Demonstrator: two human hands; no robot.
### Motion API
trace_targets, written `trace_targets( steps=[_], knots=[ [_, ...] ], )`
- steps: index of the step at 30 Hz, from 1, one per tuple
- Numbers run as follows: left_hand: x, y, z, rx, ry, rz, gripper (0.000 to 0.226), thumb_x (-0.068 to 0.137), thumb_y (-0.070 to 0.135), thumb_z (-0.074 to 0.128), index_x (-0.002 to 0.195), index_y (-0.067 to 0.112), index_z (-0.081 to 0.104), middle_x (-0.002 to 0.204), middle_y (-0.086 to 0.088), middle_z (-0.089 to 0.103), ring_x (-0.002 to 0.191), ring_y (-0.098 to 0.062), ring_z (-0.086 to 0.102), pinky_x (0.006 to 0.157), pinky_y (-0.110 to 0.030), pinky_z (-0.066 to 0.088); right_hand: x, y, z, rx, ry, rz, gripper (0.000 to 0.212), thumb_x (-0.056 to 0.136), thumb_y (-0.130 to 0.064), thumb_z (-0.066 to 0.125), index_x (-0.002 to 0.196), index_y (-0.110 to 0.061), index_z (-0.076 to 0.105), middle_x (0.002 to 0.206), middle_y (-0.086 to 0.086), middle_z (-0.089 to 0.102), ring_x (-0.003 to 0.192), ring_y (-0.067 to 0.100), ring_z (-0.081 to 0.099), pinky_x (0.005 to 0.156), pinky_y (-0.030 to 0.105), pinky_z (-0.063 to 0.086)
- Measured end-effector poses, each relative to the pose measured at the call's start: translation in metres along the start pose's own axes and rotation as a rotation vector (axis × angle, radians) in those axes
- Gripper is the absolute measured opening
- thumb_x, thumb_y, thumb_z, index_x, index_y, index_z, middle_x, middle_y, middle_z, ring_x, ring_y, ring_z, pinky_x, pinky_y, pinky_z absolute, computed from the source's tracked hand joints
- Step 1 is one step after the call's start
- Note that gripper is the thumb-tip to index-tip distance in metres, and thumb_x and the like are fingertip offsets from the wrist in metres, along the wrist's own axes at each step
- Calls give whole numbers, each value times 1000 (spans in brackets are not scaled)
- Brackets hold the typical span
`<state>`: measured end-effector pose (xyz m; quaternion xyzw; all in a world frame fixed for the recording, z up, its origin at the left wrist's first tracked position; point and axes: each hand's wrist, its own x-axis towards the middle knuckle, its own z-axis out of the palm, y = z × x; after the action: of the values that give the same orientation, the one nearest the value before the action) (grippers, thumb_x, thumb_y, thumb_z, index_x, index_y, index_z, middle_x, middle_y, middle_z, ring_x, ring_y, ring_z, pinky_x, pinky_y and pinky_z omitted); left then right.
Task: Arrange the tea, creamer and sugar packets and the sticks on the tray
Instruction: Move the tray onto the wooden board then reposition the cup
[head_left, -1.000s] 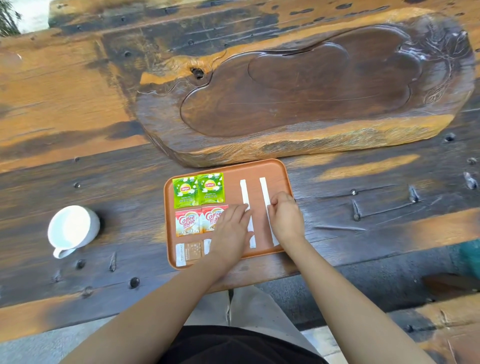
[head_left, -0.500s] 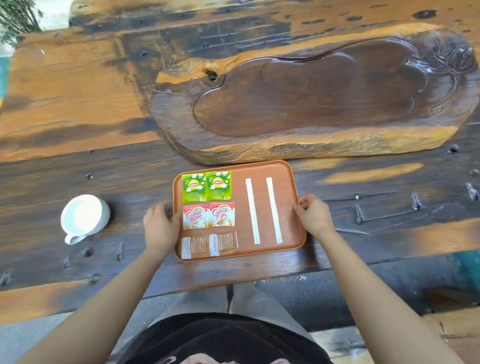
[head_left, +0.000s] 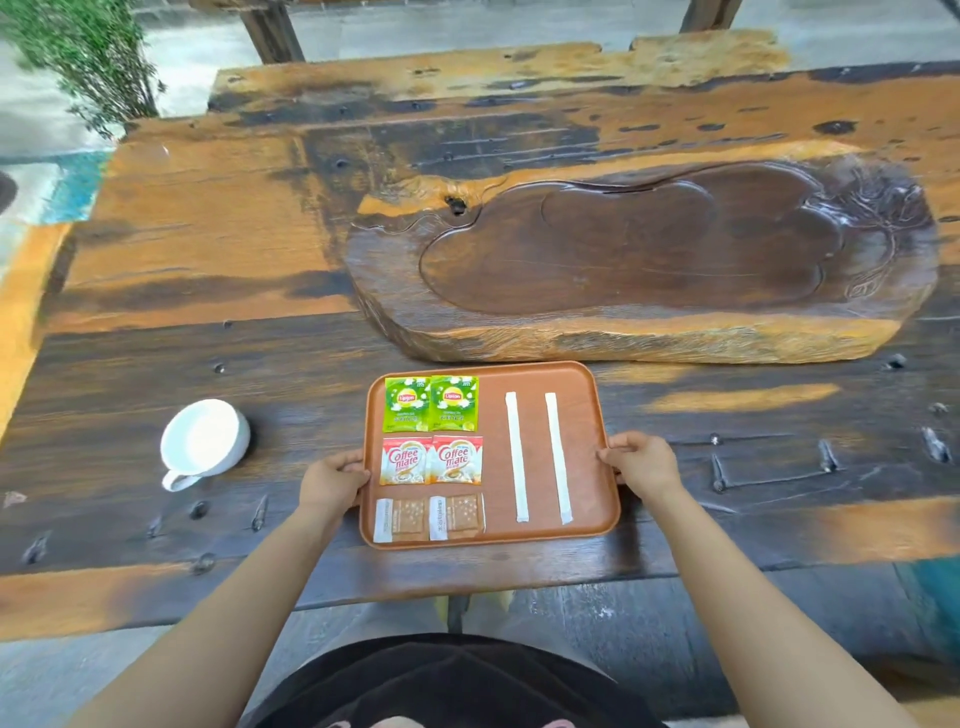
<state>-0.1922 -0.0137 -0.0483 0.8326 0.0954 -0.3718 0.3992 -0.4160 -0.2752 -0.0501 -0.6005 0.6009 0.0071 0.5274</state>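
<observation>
One cup (head_left: 203, 443) left, slab (head_left: 644, 270) behind tray (head_left: 493, 538)

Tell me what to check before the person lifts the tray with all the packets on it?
1. Left hand on the tray's left edge: ok.
2. Right hand on the right edge: ok.
3. Lipton tea packets, Coffee mate packets and sugar packets lie flat in neat pairs: ok.
4. Two white sticks lie straight, side by side, apart: ok.
5. White cup stands clear of the tray: ok.
6. Fingers hooked under the rim: cannot tell.
</observation>
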Motion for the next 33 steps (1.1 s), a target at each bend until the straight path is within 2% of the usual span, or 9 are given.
trace_targets(
  steps=[4,8,11,15,19,21,23,29,33],
  knots=[
    [-12,1,-13,-133,-68,-17,31,88,-6,46,113,4,62,87,-13,70,64,-16,64,50,-19,54,-8,-12,-10,137,-64,-13,9,80,2,64,89,0,65,75,6,63,67,16,59,57,25,48],
    [-20,14,-21,-256,-114,-19,29,90,1,46,101,19,66,59,12,73,60,-5,66,59,-22,48,-9,-35,-23,182,-82,-68,9,81,4,62,88,-1,66,71,5,63,57,11,61,42,12,47],
    [-19,35,-23,-321,-138,-5,34,92,3,40,106,19,66,72,9,74,74,-8,62,62,-21,43,-3,-61,-29,201,-65,-110,9,80,3,64,78,-5,67,74,6,65,64,15,60,55,19,52],
    [-6,78,-24,-246,-109,61,40,91,-3,33,107,16,64,58,11,72,50,-3,55,40,-11,35,11,-104,-32,251,-57,-194,7,80,2,64,86,-1,68,80,8,65,65,14,59,62,23,51],
    [17,125,-28,-220,-83,145,40,88,-9,37,119,3,59,85,-6,74,49,-2,63,43,-12,47,42,-141,-31,247,-32,-229,8,79,-1,65,85,2,70,86,15,66,67,20,60,64,30,53],
    [30,146,-26,-213,-58,169,39,87,-11,37,116,2,60,64,3,72,41,2,61,41,-10,46,57,-160,-30,248,-3,-229,15,78,-2,67,92,3,70,83,15,66,72,25,60,71,36,53],
    [43,168,-24,-212,-32,194,37,86,-12,38,115,-2,60,58,8,69,39,4,59,42,-11,46,70,-177,-30,269,7,-227,17,78,-2,67,93,3,70,80,14,65,73,26,59,71,37,53],
    [75,218,-15,-143,39,253,33,89,-10,42,114,-2,61,92,-10,63,45,-4,58,38,-10,46,105,-214,-27,234,90,-201,13,77,-6,70,89,-2,71,91,14,70,86,27,67,82,41,57],
    [101,234,-9,-95,56,228,31,89,-7,43,111,0,63,69,-3,62,46,-8,58,39,-12,47,125,-228,-20,165,139,-170,3,77,-10,70,80,-11,71,94,11,72,88,26,67,87,43,55]
  ],
)
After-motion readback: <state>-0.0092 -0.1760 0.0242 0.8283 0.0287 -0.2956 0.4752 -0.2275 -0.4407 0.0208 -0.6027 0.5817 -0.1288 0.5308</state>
